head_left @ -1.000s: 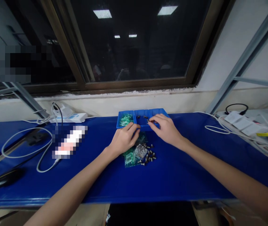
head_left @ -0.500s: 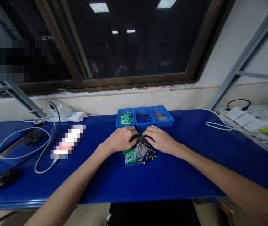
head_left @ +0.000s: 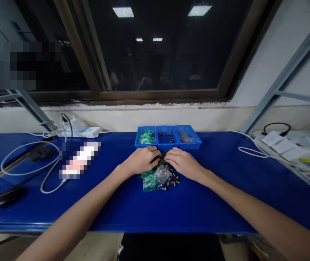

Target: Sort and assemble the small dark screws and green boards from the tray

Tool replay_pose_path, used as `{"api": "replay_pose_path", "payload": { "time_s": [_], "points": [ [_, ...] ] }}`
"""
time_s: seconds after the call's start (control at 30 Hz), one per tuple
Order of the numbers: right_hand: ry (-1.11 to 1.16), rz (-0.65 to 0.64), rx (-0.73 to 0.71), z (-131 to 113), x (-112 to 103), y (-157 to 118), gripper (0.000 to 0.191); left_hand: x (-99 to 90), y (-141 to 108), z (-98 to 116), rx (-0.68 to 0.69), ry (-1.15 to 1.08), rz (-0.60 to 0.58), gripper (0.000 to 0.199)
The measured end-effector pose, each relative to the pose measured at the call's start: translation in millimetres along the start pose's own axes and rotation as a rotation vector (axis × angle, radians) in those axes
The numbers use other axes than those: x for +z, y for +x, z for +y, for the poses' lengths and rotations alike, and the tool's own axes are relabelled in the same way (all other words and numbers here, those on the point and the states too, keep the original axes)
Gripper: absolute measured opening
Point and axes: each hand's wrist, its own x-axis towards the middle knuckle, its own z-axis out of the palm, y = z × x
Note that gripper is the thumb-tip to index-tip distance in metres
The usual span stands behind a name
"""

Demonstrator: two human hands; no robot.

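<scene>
Side by side over the pile, in front of the blue bins, are my left hand [head_left: 144, 159] and my right hand [head_left: 181, 161]. The fingers of both are bent inward and nearly meet; what lies between the fingertips is too small and dark to make out. Below them lie green packets [head_left: 151, 182], clear packets [head_left: 162, 174] and several dark screws [head_left: 173, 180]. Behind my hands, the left bin holds green packets [head_left: 146, 137], the middle bin [head_left: 168, 146] holds several dark pieces, and the right bin [head_left: 189, 146] holds clear packets.
A blurred-out bright object [head_left: 81, 159] with a white cable lies on the blue table [head_left: 198, 214] at the left, near a black mouse [head_left: 8, 198]. White power strips [head_left: 89, 132] and more cables lie at the back left and right. Metal frame legs flank the window.
The camera view has shifted slightly. My right hand's fingers are closer together and a little nearer my left hand. The bins and the pile look much the same.
</scene>
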Motion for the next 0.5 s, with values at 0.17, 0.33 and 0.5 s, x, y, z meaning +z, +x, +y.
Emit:
{"api": "replay_pose_path", "payload": {
  "time_s": [0.17, 0.33, 0.5],
  "points": [
    [0.134, 0.168, 0.132, -5.1, -4.6, 1.9, 0.018, -2.6, -0.7, -0.3, -0.017, -0.012, 0.117, 0.031],
    [0.468, 0.254, 0.346, -5.5, -4.6, 5.3, 0.012, -4.6, -2.0, 4.2, -0.045, -0.074, 0.215, 0.044],
    [0.823, 0.233, 0.477, 0.3, 2.7, 6.3, 0.007, -2.3, -2.8, 8.1, 0.012, 0.002, 0.238, 0.035]
  ]
}}
